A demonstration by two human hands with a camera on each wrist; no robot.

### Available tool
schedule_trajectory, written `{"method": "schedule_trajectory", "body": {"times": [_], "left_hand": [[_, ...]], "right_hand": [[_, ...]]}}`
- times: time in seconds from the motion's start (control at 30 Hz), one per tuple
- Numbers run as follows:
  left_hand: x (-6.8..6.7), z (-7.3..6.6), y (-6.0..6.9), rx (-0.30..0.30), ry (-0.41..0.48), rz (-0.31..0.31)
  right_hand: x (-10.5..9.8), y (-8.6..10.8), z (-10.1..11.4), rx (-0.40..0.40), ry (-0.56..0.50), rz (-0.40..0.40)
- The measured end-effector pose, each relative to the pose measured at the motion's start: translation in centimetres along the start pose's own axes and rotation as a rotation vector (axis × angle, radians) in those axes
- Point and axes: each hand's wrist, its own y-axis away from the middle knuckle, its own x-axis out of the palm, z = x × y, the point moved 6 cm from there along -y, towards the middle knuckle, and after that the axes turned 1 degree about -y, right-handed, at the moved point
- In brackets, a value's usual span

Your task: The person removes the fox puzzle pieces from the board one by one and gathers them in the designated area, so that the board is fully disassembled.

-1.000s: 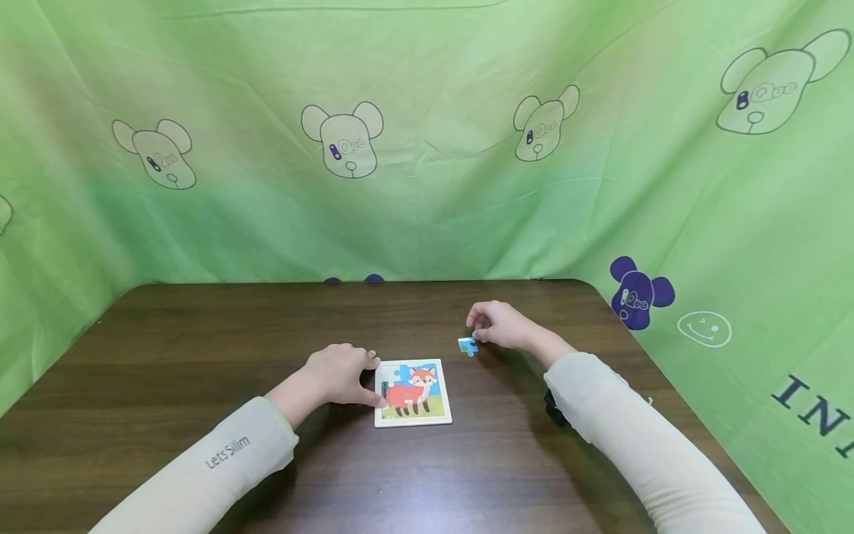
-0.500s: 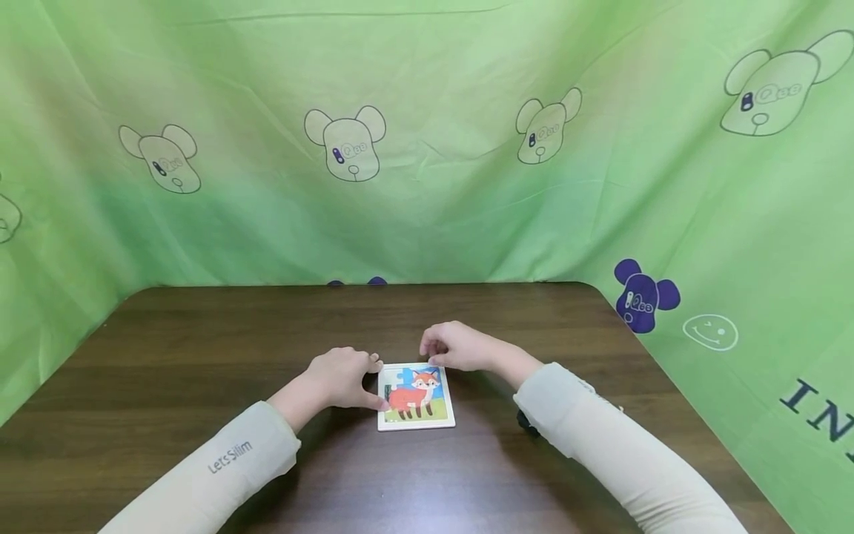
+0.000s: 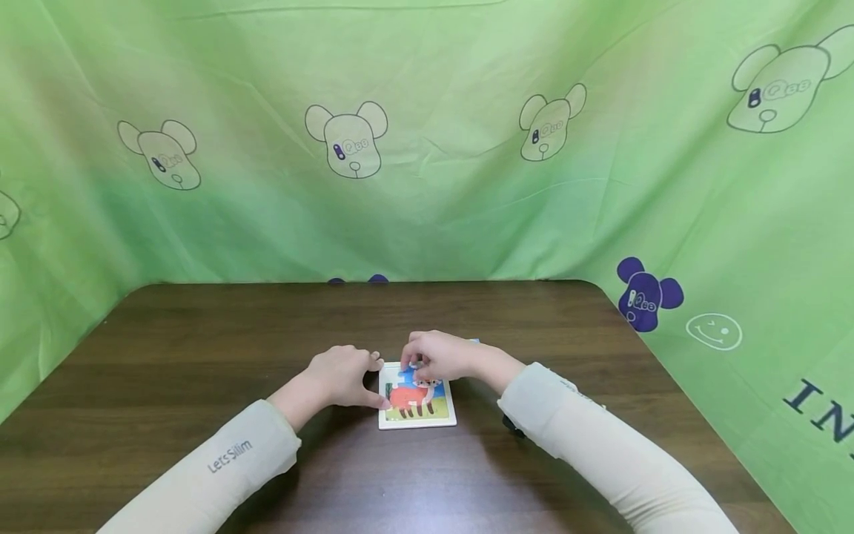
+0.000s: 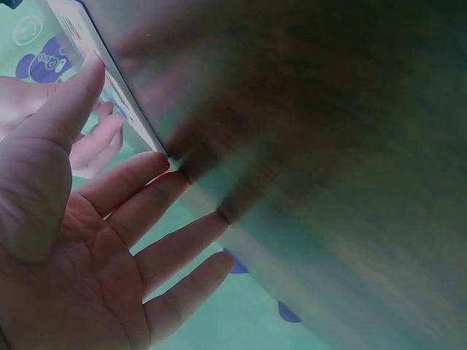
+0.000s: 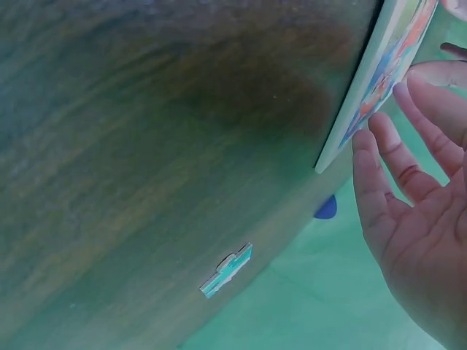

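Partly behind right hand (image 3: 442,356), loose piece (image 5: 228,271)

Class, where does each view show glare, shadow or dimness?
Head: bright, pale glare on the table in front of the fox puzzle; left wrist: dim, dark shadows running from the fingers of the left hand; right wrist: dim, table shadowed near the puzzle.

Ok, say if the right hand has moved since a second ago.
Yes: against the table, the right hand moved left, from beside the puzzle board to over it.
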Motion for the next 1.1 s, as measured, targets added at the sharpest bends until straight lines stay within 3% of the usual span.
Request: {"method": "schedule_trajectory", "body": {"times": [1.1], "left_hand": [[0.06,0.04,0.07,-0.01,0.017,0.001]], "right_hand": [[0.68,-0.14,-0.52,0.007,0.047,0.099]]}}
